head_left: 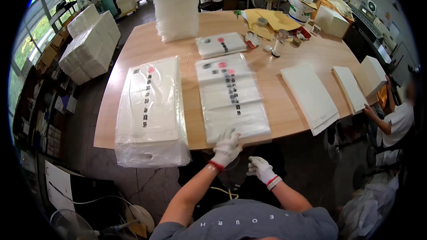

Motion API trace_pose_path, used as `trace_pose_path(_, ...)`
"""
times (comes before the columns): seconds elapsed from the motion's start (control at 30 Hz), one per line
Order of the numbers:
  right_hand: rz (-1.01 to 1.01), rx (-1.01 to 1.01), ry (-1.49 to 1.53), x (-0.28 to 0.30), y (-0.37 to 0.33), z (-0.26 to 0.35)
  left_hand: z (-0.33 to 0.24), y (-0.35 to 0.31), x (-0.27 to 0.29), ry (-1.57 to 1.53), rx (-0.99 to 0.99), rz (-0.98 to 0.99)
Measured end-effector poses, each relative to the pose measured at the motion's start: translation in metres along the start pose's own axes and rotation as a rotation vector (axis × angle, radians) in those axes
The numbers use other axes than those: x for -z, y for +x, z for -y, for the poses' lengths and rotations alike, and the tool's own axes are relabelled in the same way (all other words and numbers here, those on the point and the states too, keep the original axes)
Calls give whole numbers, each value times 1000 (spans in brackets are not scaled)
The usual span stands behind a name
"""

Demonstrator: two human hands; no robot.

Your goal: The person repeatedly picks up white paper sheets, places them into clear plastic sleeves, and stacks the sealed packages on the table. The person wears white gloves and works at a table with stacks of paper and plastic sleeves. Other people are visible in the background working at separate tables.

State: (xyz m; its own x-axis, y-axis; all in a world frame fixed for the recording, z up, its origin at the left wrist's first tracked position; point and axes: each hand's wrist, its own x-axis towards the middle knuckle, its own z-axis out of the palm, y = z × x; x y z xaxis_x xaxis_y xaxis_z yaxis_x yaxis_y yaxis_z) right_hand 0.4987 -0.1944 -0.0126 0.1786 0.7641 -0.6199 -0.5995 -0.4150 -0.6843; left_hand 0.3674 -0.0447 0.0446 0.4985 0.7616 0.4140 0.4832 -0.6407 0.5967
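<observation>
A stack of flat clear plastic bags (213,93) with red and black print lies on the table in front of me. My left hand (227,147), in a white knit glove with a red cuff, rests at the near edge of this stack. Its fingers are spread and it grips nothing that I can see. Also gloved, my right hand (261,170) hovers off the table's front edge, fingers loosely bent and nothing visible in them. To the left lies a pile of filled clear bags (149,102) holding white paper, its near end hanging over the edge.
A folded bag stack (221,44) lies beyond. A tall white stack (173,6) stands at the back left. White paper sheets (309,95) lie to the right. A co-worker (398,122) sits there, touching a smaller paper stack (349,88). Tape, yellow envelopes (271,18) and a bucket (299,10) are at the back.
</observation>
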Motion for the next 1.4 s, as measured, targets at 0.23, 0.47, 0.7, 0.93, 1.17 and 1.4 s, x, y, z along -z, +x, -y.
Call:
trace_pose_path(0.23,43,37,0,2,21,22,57,51,-52,-61,-26,410)
trace_pose_path(0.47,43,372,-129,-46,62,69,69,34,-82,127,33,420)
trace_pose_path(0.7,-471,771,-1192,4,74,116,76,117,-10,-1688,635,-55)
trace_pose_path(0.93,-162,1355,-945,-89,57,130,-7,136,15,-994,537,320)
trace_pose_path(1.17,-21,938,-1298,-58,130,88,-44,139,17,-511,126,302)
trace_pose_path(1.4,118,717,-917,42,-21,161,-55,103,48,136,-224,52)
